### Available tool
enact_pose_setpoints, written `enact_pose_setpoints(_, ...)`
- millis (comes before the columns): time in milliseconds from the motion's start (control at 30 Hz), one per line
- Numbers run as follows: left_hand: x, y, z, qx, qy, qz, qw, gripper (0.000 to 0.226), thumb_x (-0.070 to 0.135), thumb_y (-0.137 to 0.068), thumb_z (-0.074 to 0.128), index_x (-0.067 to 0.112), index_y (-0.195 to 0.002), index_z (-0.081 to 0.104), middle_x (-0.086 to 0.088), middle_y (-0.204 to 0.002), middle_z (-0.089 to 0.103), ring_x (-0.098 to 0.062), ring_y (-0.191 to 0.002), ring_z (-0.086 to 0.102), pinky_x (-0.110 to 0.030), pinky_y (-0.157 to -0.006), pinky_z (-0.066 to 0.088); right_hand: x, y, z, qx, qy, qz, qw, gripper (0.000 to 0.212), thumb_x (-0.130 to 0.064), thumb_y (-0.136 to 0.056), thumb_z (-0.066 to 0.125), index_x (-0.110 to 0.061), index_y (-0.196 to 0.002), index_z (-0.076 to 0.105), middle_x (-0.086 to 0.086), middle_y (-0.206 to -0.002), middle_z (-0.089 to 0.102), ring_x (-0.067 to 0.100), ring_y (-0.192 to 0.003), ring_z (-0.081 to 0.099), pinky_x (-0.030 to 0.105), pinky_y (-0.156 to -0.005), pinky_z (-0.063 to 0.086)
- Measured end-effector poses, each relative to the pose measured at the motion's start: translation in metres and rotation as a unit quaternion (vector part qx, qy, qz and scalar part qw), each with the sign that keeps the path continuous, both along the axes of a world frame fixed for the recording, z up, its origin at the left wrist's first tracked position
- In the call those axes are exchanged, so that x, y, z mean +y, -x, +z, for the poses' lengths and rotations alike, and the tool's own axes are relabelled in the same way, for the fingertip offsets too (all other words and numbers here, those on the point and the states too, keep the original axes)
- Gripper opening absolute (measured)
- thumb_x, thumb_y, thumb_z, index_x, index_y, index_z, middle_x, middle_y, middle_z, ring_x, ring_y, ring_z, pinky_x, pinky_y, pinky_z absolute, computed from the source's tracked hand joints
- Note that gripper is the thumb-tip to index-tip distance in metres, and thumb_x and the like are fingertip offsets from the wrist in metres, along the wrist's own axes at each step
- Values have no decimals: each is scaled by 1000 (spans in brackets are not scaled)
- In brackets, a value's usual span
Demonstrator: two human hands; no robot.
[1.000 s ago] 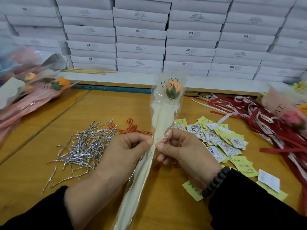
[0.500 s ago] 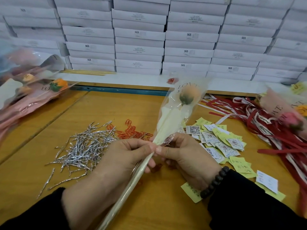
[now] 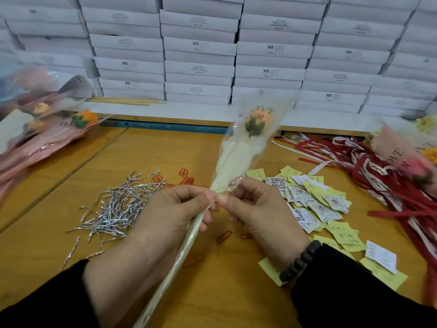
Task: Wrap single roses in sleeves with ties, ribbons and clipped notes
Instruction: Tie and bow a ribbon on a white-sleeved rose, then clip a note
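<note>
A peach rose stands inside a clear and cream sleeve, tilted up and to the right above the wooden table. My left hand grips the gathered neck of the sleeve. My right hand pinches the same neck from the right, where a shiny twist tie shows by my fingers. The sleeve's narrow tail runs down to the bottom edge. Silver twist ties lie heaped to the left. Paper notes are spread to the right, with red and white ribbons beyond them.
Orange paper clips lie scattered behind and under my hands. Wrapped roses in pink sleeves are piled at the left edge, and more wrapped roses lie at the right. Stacked white boxes form a wall behind the table.
The sleeved rose has tipped from nearly upright to leaning right, then stood back up a little. Both hands keep their hold at the sleeve's neck.
</note>
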State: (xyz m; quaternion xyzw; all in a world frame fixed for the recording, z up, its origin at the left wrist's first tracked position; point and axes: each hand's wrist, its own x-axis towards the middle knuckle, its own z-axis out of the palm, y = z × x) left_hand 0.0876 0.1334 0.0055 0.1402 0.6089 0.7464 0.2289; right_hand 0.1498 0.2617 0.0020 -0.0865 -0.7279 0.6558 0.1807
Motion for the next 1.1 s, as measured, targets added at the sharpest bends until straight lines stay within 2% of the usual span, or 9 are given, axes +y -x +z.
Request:
enact_pose_setpoints(100, -4, 7, 7, -7, -9, 45, 999, 8, 8, -71, 64, 0, -70, 63, -5, -45, 52, -8, -34, 42, -12, -35, 37, -1, -2, 7, -20, -25, 14, 999, 9, -7, -80, 69, -11, -82, 61, -4, -64, 53, 2, -49, 48, 12, -49, 40)
enact_pose_setpoints(167, -5, 11, 11, -16, -21, 69, 997, 9, 4, -79, 61, 2, -71, 60, -2, -43, 51, -7, -32, 42, -12, -33, 35, -7, -6, 11, -49, -136, 70, 987, 14, -7, -79, 71, -14, -73, 60, -7, -63, 52, -2, -51, 45, 10, -52, 38)
enact_pose_setpoints(267, -4, 14, 11, -22, -31, 84, 996, 15, 0, -84, 57, 2, -70, 58, -1, -43, 52, -6, -32, 42, -12, -32, 35, -33, -14, 11, -94, -297, 207, 927, 12, -20, -78, 73, -14, -77, 63, -10, -67, 51, -1, -58, 46, 11, -56, 37)
enact_pose_setpoints(367, -4, 14, 8, -18, -15, 82, 996, 17, 1, -86, 57, 2, -69, 58, -2, -44, 52, -7, -32, 43, -11, -33, 36, -55, -20, 9, -99, -381, 236, 889, 23, -37, -76, 73, -22, -78, 56, -9, -75, 49, 7, -69, 46, 23, -58, 36)
enact_pose_setpoints(500, -6, 15, 7, -24, -17, 87, 996, 15, 2, -85, 57, 1, -71, 59, -5, -47, 55, -9, -35, 48, -13, -35, 41, -65, -23, 10, -94, -447, 245, 855, 12, -27, -84, 63, -19, -86, 55, 5, -94, 51, 26, -84, 52, 23, -54, 25)
enact_pose_setpoints(767, -5, 14, 7, -25, -11, 81, 996, 12, 1, -86, 56, 0, -74, 58, -7, -47, 56, -9, -35, 49, -13, -33, 39, -60, -23, 15, -110, -449, 269, 845, 10, -16, -87, 55, -14, -89, 64, 6, -101, 54, 26, -95, 54, 28, -69, 34)
enact_pose_setpoints(900, -7, 16, 9, -26, -19, 74, 997, 13, 1, -87, 55, -2, -74, 56, -6, -46, 52, -8, -32, 45, -12, -32, 35, -56, -23, 21, -143, -418, 261, 858, 11, -17, -84, 57, -21, -74, 56, -3, -83, 51, 17, -84, 52, 25, -70, 38)
enact_pose_setpoints(967, -7, 16, 8, -24, -23, 72, 997, 12, 1, -87, 54, -2, -75, 56, -4, -45, 51, -8, -31, 44, -12, -31, 34, -52, -24, 25, -155, -388, 259, 871, 7, -22, -82, 61, -20, -77, 57, -8, -73, 51, 11, -77, 50, 26, -70, 44)
enact_pose_setpoints(1100, -7, 17, 6, -18, -23, 75, 997, 13, 0, -86, 55, -1, -74, 56, -5, -47, 53, -8, -33, 45, -13, -33, 36, -54, -26, 21, -149, -423, 275, 851, 7, -24, -85, 62, -19, -89, 60, 4, -96, 56, 25, -93, 56, 34, -75, 43)
